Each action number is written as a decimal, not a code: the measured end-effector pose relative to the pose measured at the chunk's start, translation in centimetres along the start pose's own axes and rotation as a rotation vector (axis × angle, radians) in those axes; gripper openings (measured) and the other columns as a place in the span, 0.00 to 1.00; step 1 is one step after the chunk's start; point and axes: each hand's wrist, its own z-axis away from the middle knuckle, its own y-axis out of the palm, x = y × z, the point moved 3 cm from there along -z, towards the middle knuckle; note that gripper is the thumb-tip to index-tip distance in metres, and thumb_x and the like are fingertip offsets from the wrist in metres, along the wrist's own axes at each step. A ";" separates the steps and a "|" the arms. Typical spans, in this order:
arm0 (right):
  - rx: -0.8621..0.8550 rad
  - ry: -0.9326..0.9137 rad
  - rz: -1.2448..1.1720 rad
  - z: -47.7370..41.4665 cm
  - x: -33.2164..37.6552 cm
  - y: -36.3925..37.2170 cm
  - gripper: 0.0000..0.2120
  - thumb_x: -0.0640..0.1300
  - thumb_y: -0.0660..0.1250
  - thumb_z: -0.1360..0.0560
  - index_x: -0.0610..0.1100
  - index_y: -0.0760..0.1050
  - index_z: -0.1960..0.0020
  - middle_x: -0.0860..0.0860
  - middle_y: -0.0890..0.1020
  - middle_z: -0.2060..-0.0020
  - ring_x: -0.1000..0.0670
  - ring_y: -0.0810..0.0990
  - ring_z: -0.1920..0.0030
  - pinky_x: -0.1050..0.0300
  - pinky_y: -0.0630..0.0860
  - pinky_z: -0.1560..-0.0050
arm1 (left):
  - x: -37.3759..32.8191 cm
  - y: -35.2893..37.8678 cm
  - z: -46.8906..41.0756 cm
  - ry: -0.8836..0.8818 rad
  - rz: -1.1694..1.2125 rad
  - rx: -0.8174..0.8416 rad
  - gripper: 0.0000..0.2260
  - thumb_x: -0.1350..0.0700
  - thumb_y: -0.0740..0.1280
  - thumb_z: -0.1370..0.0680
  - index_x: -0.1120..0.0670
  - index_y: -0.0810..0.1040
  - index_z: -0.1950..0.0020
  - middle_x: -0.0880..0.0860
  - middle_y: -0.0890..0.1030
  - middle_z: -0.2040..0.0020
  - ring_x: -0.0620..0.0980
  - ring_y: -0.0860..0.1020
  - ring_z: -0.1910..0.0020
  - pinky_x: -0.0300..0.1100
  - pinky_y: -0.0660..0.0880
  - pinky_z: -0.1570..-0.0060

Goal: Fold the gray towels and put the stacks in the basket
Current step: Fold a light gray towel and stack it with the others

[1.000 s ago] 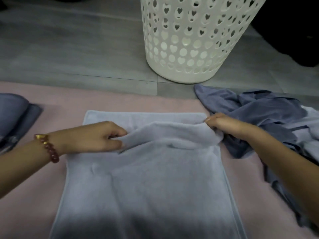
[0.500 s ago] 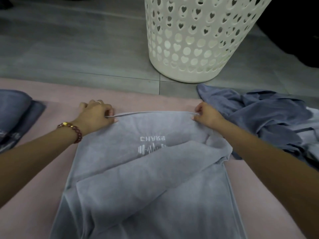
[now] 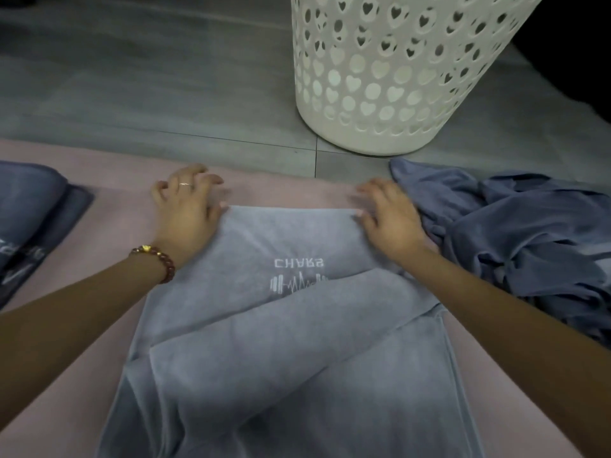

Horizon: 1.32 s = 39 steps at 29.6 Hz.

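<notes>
A light gray towel [image 3: 297,342] with white stitched lettering lies folded over on the pink mat, its top layer rumpled in a diagonal ridge. My left hand [image 3: 186,209] rests on the towel's far left corner with fingers spread onto the mat. My right hand [image 3: 386,216] rests on the far right corner, fingers spread too. The white basket [image 3: 396,71] with heart-shaped holes stands on the floor just beyond the mat.
A heap of unfolded darker gray towels [image 3: 515,233] lies at the right, touching my right wrist. A folded dark stack [image 3: 36,209] sits at the left edge of the pink mat [image 3: 109,180]. Gray floor tiles [image 3: 148,77] stretch behind.
Both hands carried the towel's near edge up to the far edge, then let go. They now lie flat with spread fingers on the far corners.
</notes>
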 end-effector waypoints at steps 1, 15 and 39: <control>0.131 -0.151 -0.091 0.4 1.1 0.5 0.27 0.60 0.51 0.22 0.48 0.66 0.29 0.46 0.66 0.28 0.46 0.61 0.28 0.48 0.56 0.28 | -0.8 0.2 0.7 0.176 0.014 0.067 0.18 0.47 0.57 0.23 0.50 0.74 0.36 0.55 0.70 0.31 0.53 0.65 0.32 0.48 0.54 0.40; 0.270 -0.017 -0.193 4.4 -1.4 -4.5 0.33 0.71 0.54 0.29 0.54 0.67 0.32 0.52 0.69 0.31 0.50 0.66 0.30 0.52 0.60 0.28 | -5.0 -2.9 6.8 0.337 -0.037 0.309 0.30 0.38 0.53 0.26 0.57 0.67 0.31 0.64 0.65 0.29 0.62 0.63 0.29 0.64 0.54 0.32; 0.170 0.910 -0.958 17.6 -1.8 -7.6 0.11 0.34 0.65 0.25 0.42 0.74 0.43 0.46 0.76 0.53 0.49 0.74 0.56 0.60 0.69 0.61 | -5.3 -11.7 19.8 0.002 0.424 0.426 0.13 0.55 0.63 0.35 0.51 0.80 0.53 0.48 0.73 0.57 0.52 0.77 0.57 0.46 0.75 0.59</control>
